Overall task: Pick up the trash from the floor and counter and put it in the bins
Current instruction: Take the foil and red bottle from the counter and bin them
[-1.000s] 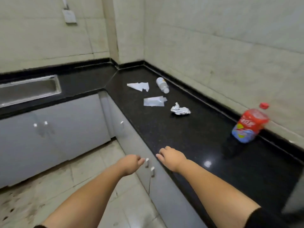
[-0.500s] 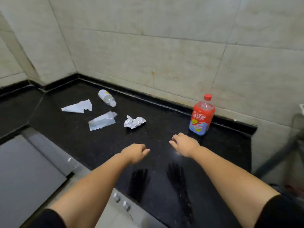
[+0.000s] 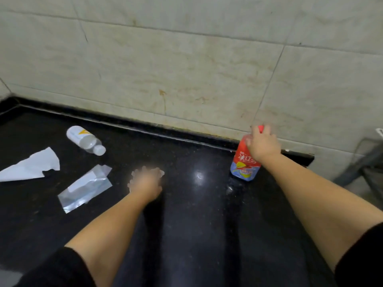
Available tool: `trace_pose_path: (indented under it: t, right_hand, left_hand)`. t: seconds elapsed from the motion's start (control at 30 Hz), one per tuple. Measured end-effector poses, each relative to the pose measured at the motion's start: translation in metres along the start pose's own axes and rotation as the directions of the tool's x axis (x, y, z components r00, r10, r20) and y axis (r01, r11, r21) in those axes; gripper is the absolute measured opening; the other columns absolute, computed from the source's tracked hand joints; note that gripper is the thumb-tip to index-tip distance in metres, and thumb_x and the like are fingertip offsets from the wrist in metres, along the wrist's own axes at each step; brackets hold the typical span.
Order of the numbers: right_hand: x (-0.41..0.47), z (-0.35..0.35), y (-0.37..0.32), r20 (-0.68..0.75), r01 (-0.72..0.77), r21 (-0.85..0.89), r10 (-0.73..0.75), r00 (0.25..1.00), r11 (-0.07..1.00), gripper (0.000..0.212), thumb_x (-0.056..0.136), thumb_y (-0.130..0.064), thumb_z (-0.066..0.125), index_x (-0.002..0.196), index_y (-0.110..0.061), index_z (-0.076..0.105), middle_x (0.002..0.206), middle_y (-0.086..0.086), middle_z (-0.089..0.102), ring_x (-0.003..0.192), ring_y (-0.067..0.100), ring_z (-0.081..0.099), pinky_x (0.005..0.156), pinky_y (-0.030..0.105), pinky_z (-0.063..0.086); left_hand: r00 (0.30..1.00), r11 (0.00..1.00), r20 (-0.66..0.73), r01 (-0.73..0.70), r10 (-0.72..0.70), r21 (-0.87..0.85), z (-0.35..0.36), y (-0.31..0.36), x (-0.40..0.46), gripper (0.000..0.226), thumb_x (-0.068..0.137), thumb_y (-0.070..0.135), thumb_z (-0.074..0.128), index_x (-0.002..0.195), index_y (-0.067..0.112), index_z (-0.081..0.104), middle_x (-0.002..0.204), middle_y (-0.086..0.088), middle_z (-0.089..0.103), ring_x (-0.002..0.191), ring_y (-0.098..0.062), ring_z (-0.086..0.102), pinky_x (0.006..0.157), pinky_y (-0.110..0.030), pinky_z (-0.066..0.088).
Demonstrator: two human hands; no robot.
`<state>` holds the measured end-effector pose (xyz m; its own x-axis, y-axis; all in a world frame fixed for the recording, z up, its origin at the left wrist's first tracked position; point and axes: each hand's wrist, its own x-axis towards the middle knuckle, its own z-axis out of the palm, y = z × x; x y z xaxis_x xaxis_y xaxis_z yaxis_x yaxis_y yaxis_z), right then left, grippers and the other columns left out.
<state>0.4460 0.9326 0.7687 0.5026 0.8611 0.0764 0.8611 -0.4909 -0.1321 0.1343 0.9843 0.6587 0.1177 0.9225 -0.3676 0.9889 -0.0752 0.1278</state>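
Right hand (image 3: 262, 144) closed round the neck of the upright red bottle (image 3: 245, 164) at the far right of the black counter (image 3: 199, 214); left hand (image 3: 145, 183) — blurred, grip unclear — over foil scrap (image 3: 160, 172); leftward lie a silver pouch (image 3: 86, 188), torn paper (image 3: 31, 165), small bottle (image 3: 85, 140) — on its side.

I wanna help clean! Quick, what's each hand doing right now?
Left hand: blurred, down over the foil ball; grip cannot be told.
Right hand: closed around the top of the upright red bottle.
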Motion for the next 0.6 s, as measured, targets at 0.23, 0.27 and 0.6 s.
trace_pose_path:
  t: [0.23,0.27,0.6]
  right_hand:
    - [0.003,0.01,0.008,-0.113,0.056,-0.086,-0.066,0.991,0.995,0.035,0.099,-0.033,0.042,0.121,-0.007,0.049,0.121,0.024,0.043,0.107,0.042,0.048,0.079,0.047,0.048]
    - [0.002,0.012,0.009,-0.126,0.063,-0.082,-0.073,0.989,0.995,0.035,0.099,-0.033,0.043,0.121,-0.006,0.049,0.12,0.024,0.043,0.107,0.042,0.048,0.08,0.047,0.047]
    - [-0.011,0.006,0.007,-0.114,0.252,-0.016,-0.252,0.961,0.968,0.028,0.098,-0.021,0.044,0.12,-0.003,0.048,0.12,0.024,0.048,0.115,0.04,0.043,0.088,0.048,0.043]
  left_hand:
    - [0.999,0.991,-0.015,-0.036,0.038,0.128,0.019,-0.012,0.017,0.077,0.088,0.024,0.058,0.15,0.034,0.013,0.147,-0.005,0.025,0.136,-0.029,0.023,0.098,-0.052,0.046]
    - [0.999,0.989,-0.024,-0.038,0.041,0.143,0.021,-0.012,0.016,0.074,0.089,0.018,0.055,0.149,0.033,0.016,0.144,-0.006,0.027,0.134,-0.029,0.025,0.097,-0.05,0.048]
    - [0.993,0.994,0.044,-0.107,0.106,0.034,0.046,0.029,-0.052,0.055,0.087,0.006,0.044,0.137,0.029,0.036,0.134,-0.009,0.038,0.128,-0.031,0.032,0.095,-0.047,0.049]
